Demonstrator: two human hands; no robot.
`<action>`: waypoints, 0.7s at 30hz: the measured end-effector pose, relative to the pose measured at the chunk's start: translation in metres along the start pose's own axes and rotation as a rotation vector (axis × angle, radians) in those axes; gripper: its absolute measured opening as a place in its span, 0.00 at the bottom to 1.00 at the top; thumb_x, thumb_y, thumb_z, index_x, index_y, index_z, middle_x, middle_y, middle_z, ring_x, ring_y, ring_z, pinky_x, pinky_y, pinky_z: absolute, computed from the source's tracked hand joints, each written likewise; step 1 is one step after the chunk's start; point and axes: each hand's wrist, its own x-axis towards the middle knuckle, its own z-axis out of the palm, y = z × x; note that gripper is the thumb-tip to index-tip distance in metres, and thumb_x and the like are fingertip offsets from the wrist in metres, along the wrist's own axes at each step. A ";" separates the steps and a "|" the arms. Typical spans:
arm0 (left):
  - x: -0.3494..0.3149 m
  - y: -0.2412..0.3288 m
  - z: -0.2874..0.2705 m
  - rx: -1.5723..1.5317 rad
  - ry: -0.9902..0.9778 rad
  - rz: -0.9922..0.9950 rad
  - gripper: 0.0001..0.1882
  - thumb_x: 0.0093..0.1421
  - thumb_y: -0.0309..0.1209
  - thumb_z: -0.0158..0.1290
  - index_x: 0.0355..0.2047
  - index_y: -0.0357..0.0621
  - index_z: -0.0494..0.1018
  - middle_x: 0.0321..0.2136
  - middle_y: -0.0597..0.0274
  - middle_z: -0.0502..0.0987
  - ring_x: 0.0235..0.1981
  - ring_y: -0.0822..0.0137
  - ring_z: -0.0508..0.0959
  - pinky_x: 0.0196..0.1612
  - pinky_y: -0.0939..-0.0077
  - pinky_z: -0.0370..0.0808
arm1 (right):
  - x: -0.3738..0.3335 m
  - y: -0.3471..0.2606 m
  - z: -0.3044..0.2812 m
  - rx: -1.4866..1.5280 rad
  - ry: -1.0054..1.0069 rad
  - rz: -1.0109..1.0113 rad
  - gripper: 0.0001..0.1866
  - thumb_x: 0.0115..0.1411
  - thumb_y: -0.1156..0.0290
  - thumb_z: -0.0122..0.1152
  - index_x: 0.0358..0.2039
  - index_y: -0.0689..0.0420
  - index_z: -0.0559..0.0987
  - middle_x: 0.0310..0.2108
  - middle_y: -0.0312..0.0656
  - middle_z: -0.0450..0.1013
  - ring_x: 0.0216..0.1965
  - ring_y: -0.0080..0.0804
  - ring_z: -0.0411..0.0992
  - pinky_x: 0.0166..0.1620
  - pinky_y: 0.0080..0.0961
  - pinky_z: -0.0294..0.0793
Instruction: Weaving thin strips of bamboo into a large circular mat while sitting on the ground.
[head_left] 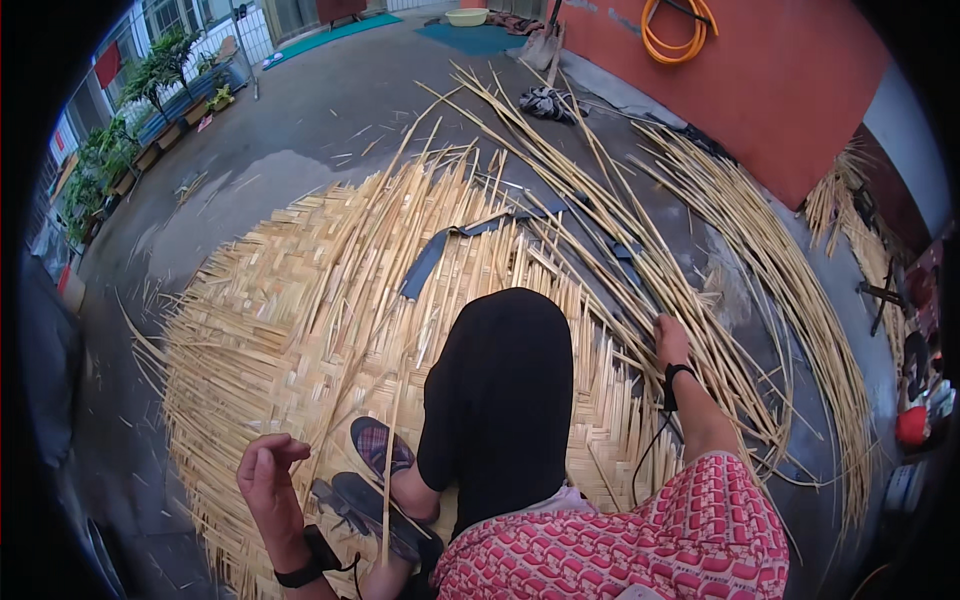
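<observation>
A large mat (270,260) of pale split reed, woven in a zigzag pattern, lies under my feet with loose ends around its rim. My left hand (268,490) is raised above its near left part, fingers loosely bent and thumb apart, with nothing seen in it. To the right, my right hand (672,345) is closed at the edge of a bundle of long reed strips (690,310); the fingertips are partly hidden. A dark grey-blue cloth strip (428,265) lies across the mat beyond my knee. Each wrist wears a black band.
Another long pile of reeds (780,250) lies to the right, beside a red wall panel (730,90) with a coiled orange hose (680,50). A crumpled cloth (548,103) lies on the concrete floor. Potted plants (150,90) line the far left; a basin (466,17) stands at the back.
</observation>
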 end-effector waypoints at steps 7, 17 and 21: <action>-0.017 -0.014 -0.008 0.074 -0.021 -0.160 0.14 0.65 0.33 0.52 0.42 0.31 0.76 0.33 0.52 0.81 0.36 0.63 0.81 0.45 0.70 0.77 | -0.010 -0.032 0.018 0.013 -0.368 0.029 0.15 0.57 0.59 0.62 0.38 0.57 0.78 0.37 0.51 0.77 0.42 0.53 0.74 0.43 0.44 0.71; -0.045 0.023 0.137 -0.232 -0.316 -0.241 0.36 0.62 0.44 0.58 0.60 0.30 0.60 0.45 0.48 0.75 0.46 0.57 0.79 0.48 0.70 0.79 | -0.038 -0.254 -0.199 0.204 0.283 -1.212 0.07 0.55 0.71 0.65 0.36 0.48 0.80 0.33 0.34 0.75 0.29 0.27 0.73 0.30 0.21 0.72; -0.052 0.027 0.168 -0.500 -0.179 -0.139 0.23 0.70 0.37 0.47 0.58 0.32 0.60 0.46 0.46 0.74 0.51 0.54 0.76 0.51 0.64 0.80 | -0.067 -0.338 -0.238 0.317 0.401 -1.447 0.12 0.55 0.65 0.64 0.41 0.47 0.79 0.35 0.29 0.74 0.32 0.24 0.72 0.33 0.20 0.69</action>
